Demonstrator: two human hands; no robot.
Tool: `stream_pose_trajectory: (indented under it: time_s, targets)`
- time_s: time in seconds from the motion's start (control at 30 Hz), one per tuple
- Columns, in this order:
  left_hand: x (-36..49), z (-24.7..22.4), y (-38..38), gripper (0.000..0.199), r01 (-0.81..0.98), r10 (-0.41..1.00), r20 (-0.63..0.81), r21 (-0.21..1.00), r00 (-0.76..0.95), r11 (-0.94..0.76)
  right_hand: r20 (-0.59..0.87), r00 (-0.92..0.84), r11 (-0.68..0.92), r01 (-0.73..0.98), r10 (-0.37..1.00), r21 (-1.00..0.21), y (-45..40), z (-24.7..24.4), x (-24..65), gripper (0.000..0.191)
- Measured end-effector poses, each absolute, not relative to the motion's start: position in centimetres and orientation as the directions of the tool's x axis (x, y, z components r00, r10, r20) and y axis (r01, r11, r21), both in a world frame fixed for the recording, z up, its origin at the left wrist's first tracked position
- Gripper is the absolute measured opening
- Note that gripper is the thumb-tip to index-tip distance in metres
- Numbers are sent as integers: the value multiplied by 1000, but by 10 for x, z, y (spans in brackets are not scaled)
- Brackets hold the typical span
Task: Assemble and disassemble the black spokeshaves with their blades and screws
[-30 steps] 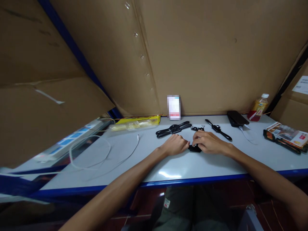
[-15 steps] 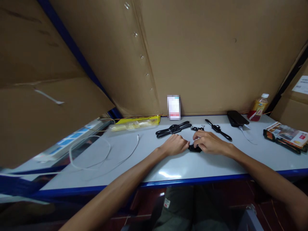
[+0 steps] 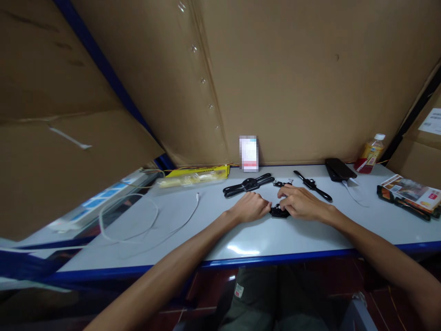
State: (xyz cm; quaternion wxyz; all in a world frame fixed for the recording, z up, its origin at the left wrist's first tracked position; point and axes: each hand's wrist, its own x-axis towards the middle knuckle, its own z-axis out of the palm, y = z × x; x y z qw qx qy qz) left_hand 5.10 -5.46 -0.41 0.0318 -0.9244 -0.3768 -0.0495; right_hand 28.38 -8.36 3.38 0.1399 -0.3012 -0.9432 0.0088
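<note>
A black spokeshave lies low over the table in front of me, its middle body showing between my hands. My left hand is closed round its left handle, which the fingers hide. Bent fingers of my right hand grip the body at its right side; the small part under the fingertips cannot be made out. Just beyond lie small black parts with silvery screws. Several black spokeshaves rest together at the back left of my hands, and another spokeshave lies slantwise to the right.
A yellow packet lies by the cardboard wall, where a blurred-out phone-like card leans. White cables loop at left. To the right are a black case, a drink bottle and printed packaging.
My right fingers have shifted slightly on the spokeshave, showing a little more of its middle. My left hand stays in place.
</note>
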Motion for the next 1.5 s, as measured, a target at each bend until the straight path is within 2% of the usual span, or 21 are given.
stream_pose_trajectory:
  time_s: [0.13, 0.23, 0.4, 0.77, 1.0, 1.23, 1.5]
  targets:
    - [51, -1, -56, 54, 706, 701, 104, -18, 706, -708, 284, -745, 792, 603, 603, -99, -82, 32, 285, 34]
    - [52, -1, -56, 53, 708, 704, 95, -10, 703, -706, 277, -771, 818, 561, 573, -128, -83, 32, 283, 39]
    - [52, -2, -55, 54, 700, 696, 102, -8, 711, -714, 275, -785, 831, 537, 556, -146, -86, 34, 282, 35]
    - [52, -2, -56, 53, 711, 706, 101, -22, 701, -703, 281, -749, 793, 602, 600, -90, -83, 31, 285, 32]
    - [52, -3, -55, 54, 711, 707, 88, -20, 702, -703, 266, -791, 834, 533, 550, -139, -86, 34, 283, 33]
    - [51, -2, -56, 52, 704, 701, 121, 20, 703, -710, 278, -753, 795, 603, 596, -70, -84, 34, 284, 31]
    - [50, -6, -53, 53, 691, 688, 141, 35, 712, -722, 279, -795, 842, 523, 538, -132, -86, 33, 282, 34]
